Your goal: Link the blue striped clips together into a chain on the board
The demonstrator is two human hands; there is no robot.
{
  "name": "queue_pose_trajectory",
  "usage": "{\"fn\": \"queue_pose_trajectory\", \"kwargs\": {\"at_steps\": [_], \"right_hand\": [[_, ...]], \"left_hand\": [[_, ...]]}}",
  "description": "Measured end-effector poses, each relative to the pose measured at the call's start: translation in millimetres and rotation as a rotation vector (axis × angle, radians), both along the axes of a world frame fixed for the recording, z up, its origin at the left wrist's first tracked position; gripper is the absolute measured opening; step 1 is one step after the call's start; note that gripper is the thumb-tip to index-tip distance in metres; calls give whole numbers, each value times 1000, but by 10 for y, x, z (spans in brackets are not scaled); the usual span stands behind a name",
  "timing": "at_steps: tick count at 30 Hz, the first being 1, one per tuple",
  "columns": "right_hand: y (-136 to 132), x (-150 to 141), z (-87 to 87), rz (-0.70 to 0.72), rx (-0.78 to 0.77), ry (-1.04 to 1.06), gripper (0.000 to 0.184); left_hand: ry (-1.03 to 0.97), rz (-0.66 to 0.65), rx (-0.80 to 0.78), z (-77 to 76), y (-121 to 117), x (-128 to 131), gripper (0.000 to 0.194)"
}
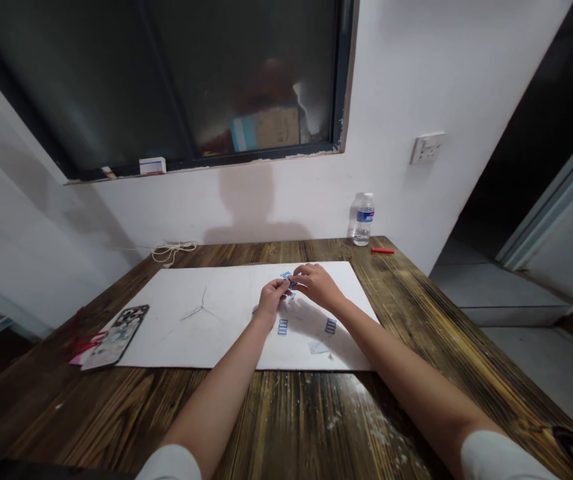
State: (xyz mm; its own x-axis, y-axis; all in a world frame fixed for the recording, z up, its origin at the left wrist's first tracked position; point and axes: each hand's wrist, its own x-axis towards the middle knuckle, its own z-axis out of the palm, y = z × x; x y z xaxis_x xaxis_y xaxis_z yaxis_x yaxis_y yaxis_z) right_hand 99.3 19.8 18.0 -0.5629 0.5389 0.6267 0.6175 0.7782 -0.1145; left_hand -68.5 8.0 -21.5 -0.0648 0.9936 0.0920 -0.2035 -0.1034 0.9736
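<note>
I look down at one dark wooden table (116, 407), its grain streaked and its near surface speckled pale. On the far side, one dark-framed window (246, 80) is set in a white wall (396, 80); one brown cardboard box (266, 129) shows blurrily through the glass, its contents hidden from me. One flat, white rectangular board (166, 333) lies across the table, with three thin dark lines meeting on its left half.

Two bare hands meet above the board's right half. My left hand (270, 300) has thumb and forefinger pinching one small blue piece (290, 283); my right hand (315, 285) grips the same piece between thumb and fingertips, its other fingers curled. The fingers hide its full shape.

At the left edge, one phone (116, 337) in a patterned case overlaps the board, beside a tangle of red cord (79, 345). One clear plastic bottle (363, 223), white-capped and blue-labelled, stands at the far right, partly filled with clear liquid. One coiled white cable (169, 250) lies far left, one white socket (427, 148) is on the wall, and one little carton (152, 166) sits on the sill. One red stick (383, 251) lies right of the bottle. Nearer than the hands, two ladder-like blue frames (282, 327) lie apart on the board.
</note>
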Motion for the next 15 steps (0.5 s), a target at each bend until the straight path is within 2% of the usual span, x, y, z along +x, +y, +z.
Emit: {"fn": "queue_pose_trajectory", "kwargs": {"at_steps": [5, 8, 15], "right_hand": [[-25, -5, 35, 0, -21, -9, 19], [-33, 8, 66, 7, -95, -6, 24], [13, 82, 28, 128, -529, -146, 71]], "left_hand": [[6, 47, 10, 11, -11, 11, 33], [2, 96, 32, 8, -10, 15, 33], [21, 207, 42, -14, 7, -4, 33]]}}
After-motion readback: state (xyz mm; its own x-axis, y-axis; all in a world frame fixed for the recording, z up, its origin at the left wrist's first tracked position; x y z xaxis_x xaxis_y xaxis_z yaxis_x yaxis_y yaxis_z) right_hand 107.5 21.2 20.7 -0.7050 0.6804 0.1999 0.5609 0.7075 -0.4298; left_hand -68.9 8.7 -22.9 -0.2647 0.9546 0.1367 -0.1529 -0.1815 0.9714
